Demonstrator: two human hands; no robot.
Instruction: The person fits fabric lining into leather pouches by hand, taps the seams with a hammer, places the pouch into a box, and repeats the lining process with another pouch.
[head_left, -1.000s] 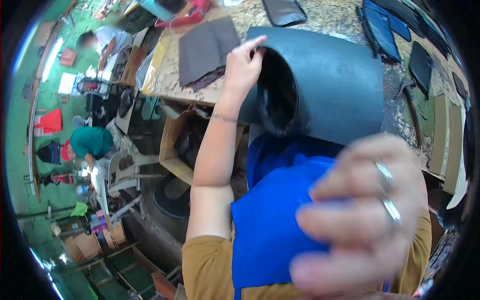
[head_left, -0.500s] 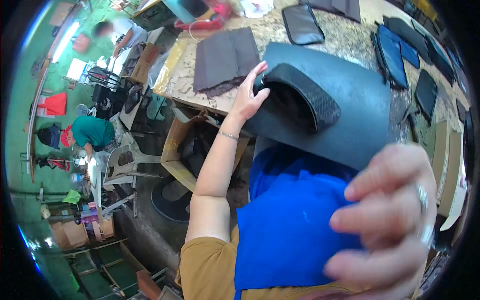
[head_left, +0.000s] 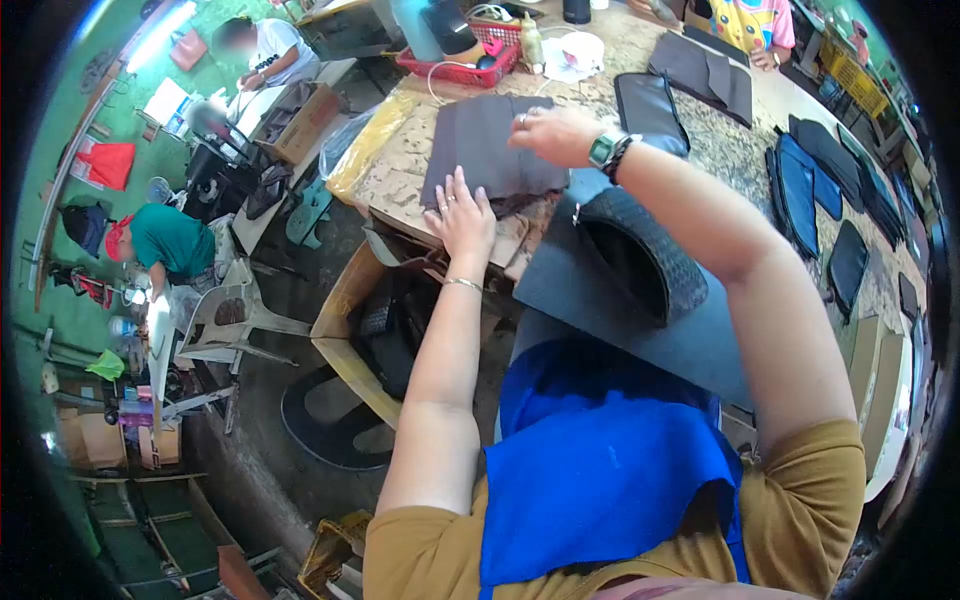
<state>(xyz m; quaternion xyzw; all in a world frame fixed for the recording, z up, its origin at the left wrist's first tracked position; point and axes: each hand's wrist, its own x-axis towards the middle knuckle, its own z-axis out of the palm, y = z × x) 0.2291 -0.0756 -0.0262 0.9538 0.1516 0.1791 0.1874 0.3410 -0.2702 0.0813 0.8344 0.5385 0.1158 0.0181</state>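
A stack of dark brown fabric pieces (head_left: pixel 480 140) lies on the worktable's near left part. My left hand (head_left: pixel 463 218) rests on its near left edge, fingers stretched out. Over the stack's right side, my right hand (head_left: pixel 560 137) has its fingers bent together and down onto the fabric; the fingertips are partly hidden. Below my right forearm, a black textured pouch (head_left: pixel 665 240) stands with its dark opening toward me, a small metal zipper pull (head_left: pixel 577 213) at its left end. Beneath the pouch is a dark grey sheet (head_left: pixel 560 270) reaching over the table's near edge.
A red basket (head_left: pixel 465 72) with bottles stands at the back left. Black pouches (head_left: pixel 650 110) and blue-black cases (head_left: pixel 795 195) lie rightward. An open cardboard box (head_left: pixel 340 310) sits below the table edge. One co-worker (head_left: pixel 745 25) is across the table; two others sit at left.
My right hand has moved from close to the camera out to the brown fabric. My left hand has left the black pouch and moved left onto the fabric. The view has shifted.
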